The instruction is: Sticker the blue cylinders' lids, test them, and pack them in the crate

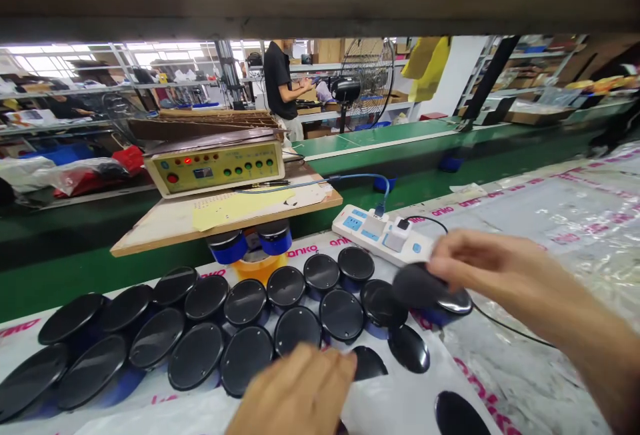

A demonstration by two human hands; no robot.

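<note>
At the near edge, the back of the left hand is seen beside a loose black disc; whether anything is gripped by it cannot be told, as its fingers are hidden. Farther right, a blurred black disc is pinched by its edge in the fingers of the right hand, and a shiny-topped blue unit is partly covered from view by it. To the left, blue units with black tops are set out in rows on printed sheeting. Behind these, a power strip is plugged with adapters, and a control box is supported on a wooden board. Beyond the green conveyor, a person in black is seen near a fan.
</note>
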